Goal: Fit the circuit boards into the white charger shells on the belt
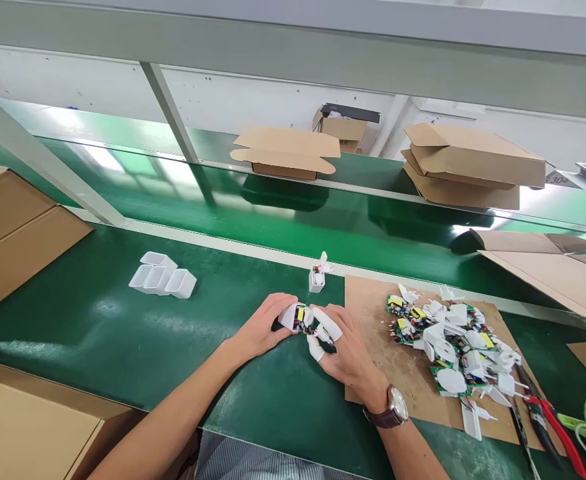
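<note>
Both hands meet over the green table. My left hand [265, 327] is closed round a white plastic shell [289, 315]. My right hand [345, 350], with white finger cots on thumb and forefinger and a watch on the wrist, pinches a small circuit board [303, 318] with a yellow part, held at the shell's mouth. Just behind them stands an assembled white unit [317, 275] with its plug piece sticking up. A small group of empty white shells [163, 277] lies to the left.
A cardboard sheet [377, 313] to the right carries a heap of circuit boards and white plug parts [447, 347]. Red-handled pliers [553, 420] lie at its right edge. Cardboard boxes [287, 153] sit on the far conveyor, and a big carton [13, 233] stands at the left.
</note>
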Action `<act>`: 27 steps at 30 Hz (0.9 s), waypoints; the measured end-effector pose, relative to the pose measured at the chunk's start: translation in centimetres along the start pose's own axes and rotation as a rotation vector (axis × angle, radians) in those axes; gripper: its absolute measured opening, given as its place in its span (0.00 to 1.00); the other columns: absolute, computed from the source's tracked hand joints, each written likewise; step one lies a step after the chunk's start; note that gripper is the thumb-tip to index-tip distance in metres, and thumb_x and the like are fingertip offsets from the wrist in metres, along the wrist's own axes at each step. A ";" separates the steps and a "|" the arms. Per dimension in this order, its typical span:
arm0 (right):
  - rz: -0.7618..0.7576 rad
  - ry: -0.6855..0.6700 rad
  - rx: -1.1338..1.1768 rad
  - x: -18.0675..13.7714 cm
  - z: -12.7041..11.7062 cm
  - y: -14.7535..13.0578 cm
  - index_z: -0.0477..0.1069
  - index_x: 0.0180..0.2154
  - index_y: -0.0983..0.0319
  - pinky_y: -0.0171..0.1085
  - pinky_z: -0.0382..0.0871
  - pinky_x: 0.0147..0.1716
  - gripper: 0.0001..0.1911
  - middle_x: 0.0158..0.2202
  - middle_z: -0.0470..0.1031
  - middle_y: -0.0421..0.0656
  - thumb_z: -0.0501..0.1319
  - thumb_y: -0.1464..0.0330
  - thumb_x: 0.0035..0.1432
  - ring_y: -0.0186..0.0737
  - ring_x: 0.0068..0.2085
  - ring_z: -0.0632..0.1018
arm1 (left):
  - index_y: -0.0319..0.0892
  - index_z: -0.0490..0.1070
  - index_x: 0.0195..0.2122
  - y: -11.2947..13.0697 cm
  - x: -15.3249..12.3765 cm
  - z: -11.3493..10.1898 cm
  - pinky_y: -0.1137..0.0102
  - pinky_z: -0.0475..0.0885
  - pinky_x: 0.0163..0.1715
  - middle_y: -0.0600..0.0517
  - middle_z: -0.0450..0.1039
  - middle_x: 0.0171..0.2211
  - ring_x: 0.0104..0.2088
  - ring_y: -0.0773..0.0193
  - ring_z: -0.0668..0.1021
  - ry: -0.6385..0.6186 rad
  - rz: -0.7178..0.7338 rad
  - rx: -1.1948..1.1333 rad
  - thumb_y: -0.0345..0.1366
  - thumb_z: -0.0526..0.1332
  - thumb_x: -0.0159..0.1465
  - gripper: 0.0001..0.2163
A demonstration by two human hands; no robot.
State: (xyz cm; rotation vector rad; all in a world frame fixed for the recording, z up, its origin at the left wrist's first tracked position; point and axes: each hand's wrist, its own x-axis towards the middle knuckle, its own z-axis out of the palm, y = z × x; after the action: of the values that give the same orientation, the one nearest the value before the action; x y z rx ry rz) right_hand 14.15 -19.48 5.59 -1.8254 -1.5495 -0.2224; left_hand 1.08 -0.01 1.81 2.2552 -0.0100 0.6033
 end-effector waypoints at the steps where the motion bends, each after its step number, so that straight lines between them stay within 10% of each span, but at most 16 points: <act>1: -0.003 -0.002 0.000 0.0 0.0 0.0 0.50 0.71 0.53 0.56 0.77 0.50 0.38 0.52 0.76 0.49 0.58 0.75 0.63 0.53 0.52 0.75 | 0.50 0.61 0.65 0.0 0.0 0.0 0.52 0.76 0.57 0.42 0.72 0.57 0.59 0.51 0.75 0.000 -0.001 -0.002 0.35 0.66 0.67 0.26; 15: 0.044 -0.049 0.029 -0.3 1.2 -0.3 0.56 0.69 0.56 0.53 0.79 0.50 0.33 0.53 0.78 0.51 0.61 0.71 0.66 0.52 0.52 0.77 | 0.49 0.59 0.65 0.4 0.0 0.5 0.53 0.75 0.59 0.41 0.67 0.59 0.60 0.50 0.74 -0.050 -0.024 -0.024 0.37 0.67 0.66 0.28; 20: 0.302 -0.003 0.357 -0.3 0.9 -0.6 0.67 0.61 0.55 0.44 0.82 0.44 0.20 0.47 0.81 0.46 0.59 0.64 0.70 0.43 0.42 0.82 | 0.47 0.61 0.64 0.6 -0.1 0.2 0.49 0.73 0.59 0.41 0.70 0.57 0.58 0.48 0.74 -0.039 0.007 0.021 0.35 0.66 0.65 0.27; 27: 0.174 0.009 0.285 -0.3 1.7 0.7 0.69 0.60 0.54 0.52 0.76 0.58 0.19 0.60 0.74 0.50 0.58 0.71 0.69 0.47 0.60 0.76 | 0.47 0.56 0.67 0.6 -0.2 -0.4 0.57 0.77 0.56 0.43 0.74 0.58 0.55 0.56 0.79 -0.020 -0.258 -0.277 0.36 0.59 0.70 0.25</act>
State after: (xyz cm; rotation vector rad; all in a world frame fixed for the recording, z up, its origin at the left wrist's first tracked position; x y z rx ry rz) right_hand 14.14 -18.69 3.92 -1.7159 -1.3304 0.0695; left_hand 0.64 -0.22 2.39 1.9534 0.1746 0.4132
